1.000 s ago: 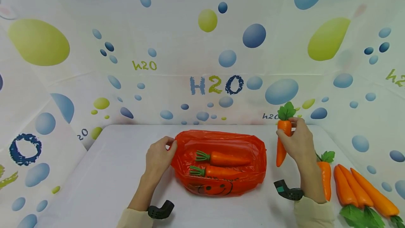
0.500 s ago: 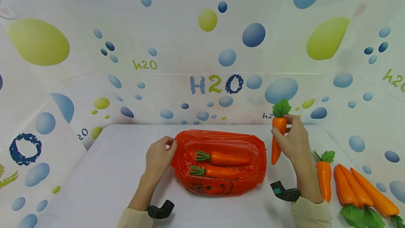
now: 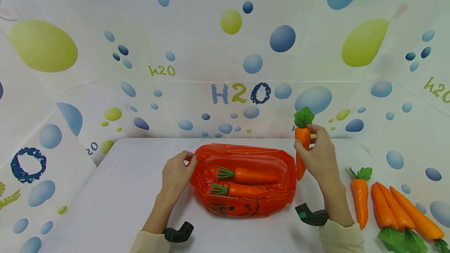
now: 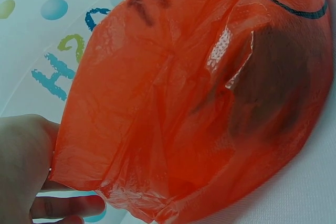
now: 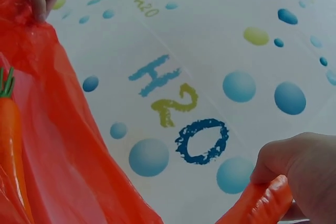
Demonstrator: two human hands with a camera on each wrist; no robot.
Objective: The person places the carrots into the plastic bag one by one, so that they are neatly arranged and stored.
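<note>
A red plastic bag [image 3: 246, 155] with a smiley print lies with its mouth spread wide. Inside it are two carrots with cut green stems, the upper carrot [image 3: 254, 176] and the lower carrot [image 3: 246, 191]. My left hand [image 3: 177, 173] pinches the bag's left rim between thumb and fingers; the left wrist view shows the stretched red film beside that hand [image 4: 23, 161]. My right hand [image 3: 319, 153] holds a leafy-topped carrot [image 3: 302, 139] upright, leaves up, its tip beside the bag's right edge. In the right wrist view this carrot [image 5: 268, 200] is partly hidden by the thumb.
On the right side of the white table [image 3: 123, 198] lies a single leafy carrot [image 3: 359, 200]. Farther right, several more carrots [image 3: 393, 210] lie side by side, their leaves toward the front. A bubble-patterned sheet [image 3: 197, 42] hangs behind the table.
My right hand has carried the leafy carrot leftward and slightly up, toward the bag's right edge. The left hand and the bag have stayed in place.
</note>
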